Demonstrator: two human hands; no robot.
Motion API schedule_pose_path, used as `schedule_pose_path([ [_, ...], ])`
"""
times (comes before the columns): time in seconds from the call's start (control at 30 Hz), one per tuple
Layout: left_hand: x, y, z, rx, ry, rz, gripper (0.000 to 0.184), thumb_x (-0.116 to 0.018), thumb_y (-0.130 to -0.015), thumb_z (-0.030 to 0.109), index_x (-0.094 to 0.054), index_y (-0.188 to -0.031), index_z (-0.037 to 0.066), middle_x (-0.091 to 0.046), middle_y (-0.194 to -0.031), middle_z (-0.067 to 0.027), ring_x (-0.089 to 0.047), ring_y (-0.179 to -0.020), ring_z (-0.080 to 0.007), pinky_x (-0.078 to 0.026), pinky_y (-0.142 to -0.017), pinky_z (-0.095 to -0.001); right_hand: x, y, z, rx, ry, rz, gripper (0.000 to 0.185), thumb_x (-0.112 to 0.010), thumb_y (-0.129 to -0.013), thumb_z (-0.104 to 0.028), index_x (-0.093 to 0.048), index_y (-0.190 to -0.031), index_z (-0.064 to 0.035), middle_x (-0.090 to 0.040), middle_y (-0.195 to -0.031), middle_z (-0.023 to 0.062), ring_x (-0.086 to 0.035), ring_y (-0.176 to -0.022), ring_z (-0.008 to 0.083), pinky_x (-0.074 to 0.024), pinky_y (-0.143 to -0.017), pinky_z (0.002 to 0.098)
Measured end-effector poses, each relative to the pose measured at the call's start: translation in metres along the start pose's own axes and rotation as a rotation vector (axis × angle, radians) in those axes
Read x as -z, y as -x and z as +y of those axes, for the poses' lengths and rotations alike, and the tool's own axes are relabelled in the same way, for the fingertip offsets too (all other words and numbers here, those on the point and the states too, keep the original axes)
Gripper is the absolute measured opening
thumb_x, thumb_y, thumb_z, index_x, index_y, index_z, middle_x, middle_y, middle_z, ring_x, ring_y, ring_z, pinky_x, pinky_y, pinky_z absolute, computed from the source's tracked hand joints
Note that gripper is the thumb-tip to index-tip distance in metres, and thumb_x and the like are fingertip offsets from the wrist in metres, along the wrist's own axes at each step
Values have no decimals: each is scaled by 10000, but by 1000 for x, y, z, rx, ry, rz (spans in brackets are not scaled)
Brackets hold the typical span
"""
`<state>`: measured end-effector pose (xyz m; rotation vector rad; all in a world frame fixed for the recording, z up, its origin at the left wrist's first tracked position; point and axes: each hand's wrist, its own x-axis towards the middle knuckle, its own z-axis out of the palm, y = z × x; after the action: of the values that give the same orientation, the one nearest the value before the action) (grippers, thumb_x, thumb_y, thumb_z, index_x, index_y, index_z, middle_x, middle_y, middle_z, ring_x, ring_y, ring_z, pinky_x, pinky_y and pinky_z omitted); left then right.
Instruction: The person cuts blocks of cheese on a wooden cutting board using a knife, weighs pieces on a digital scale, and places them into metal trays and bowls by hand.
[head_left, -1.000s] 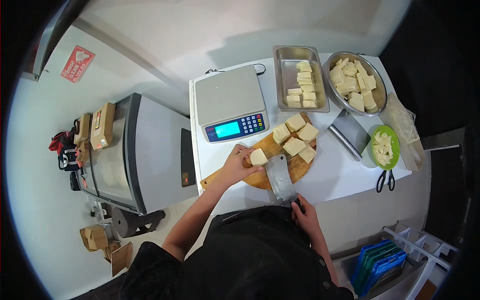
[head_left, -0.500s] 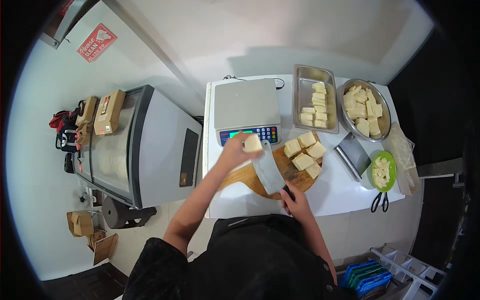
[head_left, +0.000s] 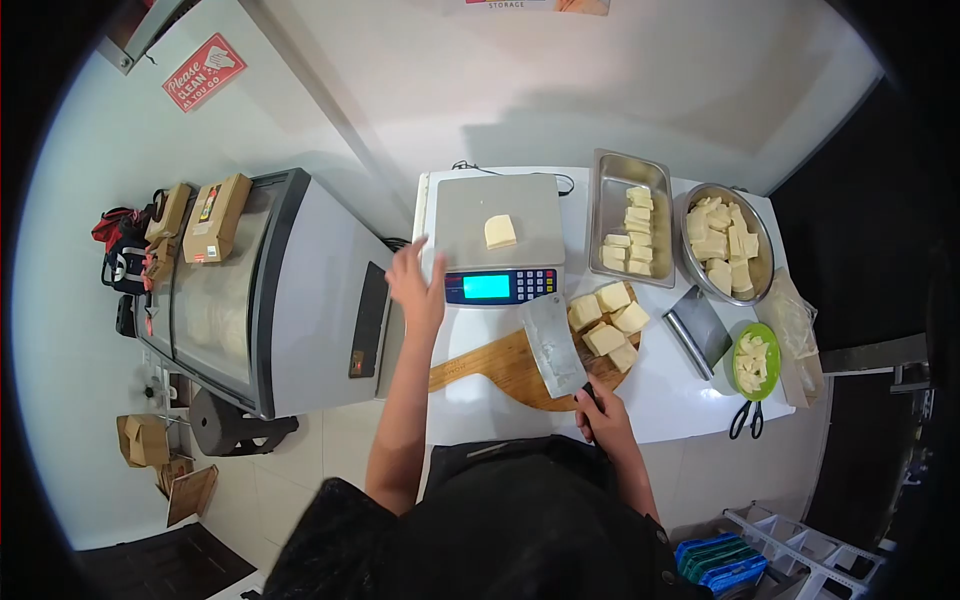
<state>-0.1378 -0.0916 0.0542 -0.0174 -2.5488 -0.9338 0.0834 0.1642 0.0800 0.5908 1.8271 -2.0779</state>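
My left hand (head_left: 417, 285) is raised at the left side of the digital scale (head_left: 455, 222), fingers apart and nothing in them. On the scale's plate lies one pale yellow block (head_left: 500, 231), butter by its look; the scale display (head_left: 487, 287) is lit, its reading illegible. My right hand (head_left: 608, 418) grips the black handle of a cleaver (head_left: 552, 345), whose broad blade is over the wooden cutting board (head_left: 490, 360). Several more pale yellow blocks (head_left: 605, 338) sit together at the board's right end, beside the blade.
Behind the board, a steel pan (head_left: 600, 200) holds cut blocks and a round steel bowl (head_left: 768, 250) holds larger pieces. A bench scraper (head_left: 695, 335), a green bowl (head_left: 771, 370) of small pieces, scissors (head_left: 745, 420) and a plastic bag (head_left: 795, 310) are at right. A chest freezer (head_left: 320, 300) stands left.
My left hand has set the pale yellow block on the scale, let go and moved left. The cleaver stays in my right hand, shifted slightly. The camera view has tilted a little upward.
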Motion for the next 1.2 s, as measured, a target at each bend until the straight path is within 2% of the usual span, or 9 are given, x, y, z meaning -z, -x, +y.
schedule_pose_path([
  [0.23, 72, 124, -47, 177, -50, -126, 282, -589, -910, 208, -606, -1182, 135, -560, -1171, -89, -455, -1123, -302, -342, -973, -431, -3, -8, -2, 1, -1, 37, 425, -549, -974, -182, -466, -1363, -31, -505, -618, 9, -421, -446, 60, -345, -393, 229],
  [0.3, 80, 130, -49, 231, -46, -125, 289, -611, -886, 202, -612, -1171, 156, -550, -1170, -84, -441, -1112, -313, -357, -946, -464, -4, -14, -3, -6, -5, 54, 431, -549, -974, -182, -459, -1367, -31, -506, -618, 10, -422, -446, 61, -345, -393, 231],
  [0.43, 85, 123, -41, 266, -101, -104, 264, -588, -898, 160, -608, -1156, 105, -575, -1159, -89, -498, -1113, -272, -321, -995, -388, -8, -28, -3, 23, -52, 114, 444, -553, -973, -187, -443, -1372, -28, -508, -619, 13, -426, -442, 66, -347, -392, 232],
  [0.57, 61, 78, -29, 86, 8, -98, 262, -601, -881, 146, -609, -1140, 101, -576, -1156, -89, -508, -1103, -269, -315, -998, -390, -11, -41, -8, 60, -49, 124, 449, -556, -971, -190, -441, -1373, -26, -509, -620, 16, -430, -438, 70, -352, -392, 234],
  [0.63, 44, 47, -21, -148, 45, -104, 355, -668, -809, 119, -609, -1159, 130, -574, -1116, -103, -490, -1040, -317, -396, -889, -415, -16, -46, -12, 61, -36, 138, 449, -547, -974, -190, -430, -1384, -50, -509, -628, 11, -432, -443, 68, -359, -392, 224],
  [0.73, 17, 5, 10, -246, 84, -189, 387, -704, -780, 146, -604, -1152, 113, -577, -1114, -107, -505, -1033, -322, -410, -863, -426, -15, -57, -17, 63, -31, 149, 459, -546, -974, -193, -419, -1395, -62, -512, -634, 10, -436, -447, 68, -365, -395, 219],
  [1.0, -57, -73, 30, -375, 53, -463, 576, -821, -679, 275, -604, -1162, 48, -558, -1094, -158, -549, -1027, -324, -479, -867, -424, -18, -83, -35, 10, 3, 105, 500, -559, -969, -199, -402, -1411, -26, -512, -623, 11, -445, -451, 73, -368, -407, 231],
  [1.1, -63, -87, 24, -367, 161, -695, 601, -853, -644, 280, -625, -1139, 26, -552, -1064, -167, -579, -968, -310, -508, -830, -391, -24, -102, -38, 10, 21, 41, 521, -554, -973, -198, -375, -1431, -28, -515, -633, 9, -442, -463, 69, -370, -416, 228],
  [1.2, -62, -93, 22, -404, 150, -685, 580, -861, -641, 260, -639, -1115, 10, -562, -1039, -139, -595, -922, -283, -521, -781, -375, -27, -113, -34, 97, -37, -44, 535, -550, -976, -195, -355, -1440, -14, -504, -630, 4, -441, -466, 68, -367, -422, 225],
])
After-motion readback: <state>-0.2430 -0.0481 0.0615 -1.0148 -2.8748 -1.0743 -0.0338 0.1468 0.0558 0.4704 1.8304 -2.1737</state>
